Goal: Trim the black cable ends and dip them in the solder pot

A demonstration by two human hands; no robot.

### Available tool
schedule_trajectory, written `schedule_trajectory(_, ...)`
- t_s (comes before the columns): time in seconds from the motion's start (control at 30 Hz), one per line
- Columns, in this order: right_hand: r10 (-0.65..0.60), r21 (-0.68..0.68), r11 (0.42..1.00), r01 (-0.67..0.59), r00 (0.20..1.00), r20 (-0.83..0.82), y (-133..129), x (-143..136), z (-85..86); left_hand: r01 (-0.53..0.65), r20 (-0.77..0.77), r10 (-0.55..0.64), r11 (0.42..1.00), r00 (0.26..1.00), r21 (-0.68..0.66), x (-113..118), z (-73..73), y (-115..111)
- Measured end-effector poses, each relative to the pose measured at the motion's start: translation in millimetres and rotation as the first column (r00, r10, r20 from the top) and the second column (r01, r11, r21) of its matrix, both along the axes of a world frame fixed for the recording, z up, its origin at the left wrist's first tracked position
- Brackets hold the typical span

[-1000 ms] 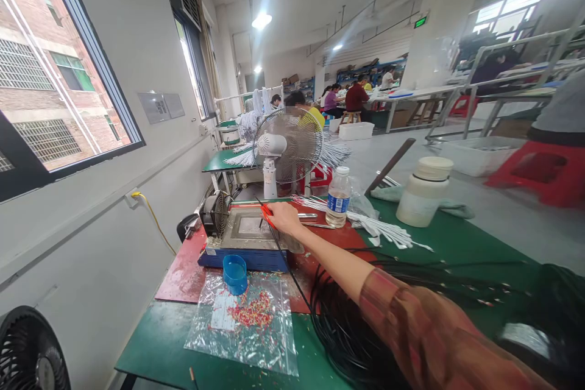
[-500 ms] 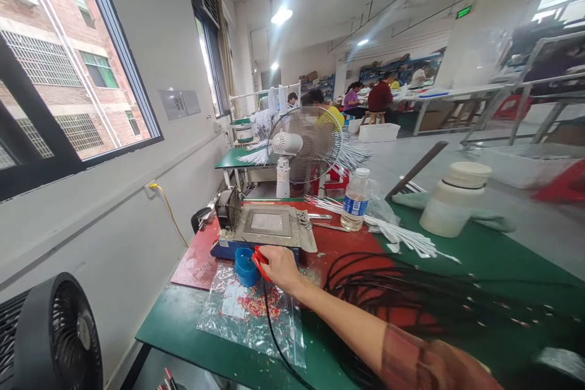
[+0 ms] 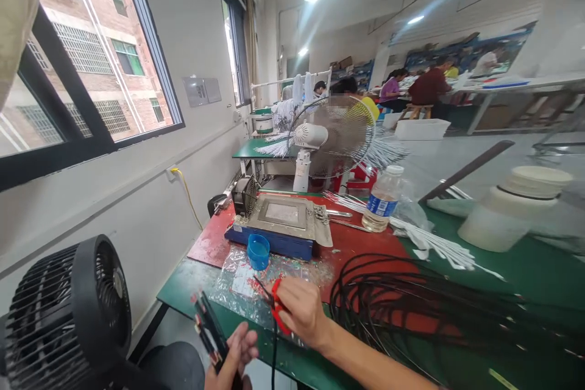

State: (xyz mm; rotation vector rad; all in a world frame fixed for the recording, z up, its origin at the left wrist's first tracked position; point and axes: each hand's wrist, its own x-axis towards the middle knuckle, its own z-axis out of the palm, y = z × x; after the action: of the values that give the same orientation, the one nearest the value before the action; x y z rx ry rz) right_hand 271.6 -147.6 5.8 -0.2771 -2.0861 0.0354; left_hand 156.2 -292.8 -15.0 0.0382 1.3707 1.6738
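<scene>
My right hand (image 3: 299,308) is closed around red-handled scissors (image 3: 276,308) above the near edge of the table. A black cable (image 3: 274,350) hangs down just below the scissors; whether the fingers also pinch it I cannot tell. At the bottom, my left hand (image 3: 233,356) grips a bundle of black cables (image 3: 212,332), whose ends show short coloured wires pointing up. Some of its fingertips are raised off the bundle. Beyond the right hand, a blue cup (image 3: 258,251) stands on a clear plastic bag (image 3: 223,292) strewn with small red and pale bits.
Behind the cup sits a blue machine with a flat metal top (image 3: 274,241). Many black cables (image 3: 379,292) lie coiled at the right. A water bottle (image 3: 381,198), a white jar (image 3: 516,207) and white wires (image 3: 439,244) stand or lie farther back. A black fan (image 3: 68,311) is at left.
My right hand with the scissors has drawn back from the blue cup toward me. My left hand has come into view with the cable bundle. The camera view has turned left.
</scene>
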Motion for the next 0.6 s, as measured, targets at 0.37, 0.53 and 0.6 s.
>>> schedule_trajectory(0.37,0.291,-0.19,0.947,-0.258,0.942,0.168,-56,-3,-16.6,-0.255,0.053,0.255,0.967,0.965,-0.002,12,11.4,-5)
schedule_trajectory(0.53,0.454,-0.745,0.662,-0.087,0.837,0.306,-51,-1,-13.7,-0.295,-0.028,0.294,0.955,0.956,-0.045,8,8.8,-14)
schedule_trajectory(0.6,0.594,-0.892,0.452,-0.03,0.756,0.275,-50,1,-14.7,-0.258,-0.059,0.254,0.964,0.965,-0.063,8,6.2,-15)
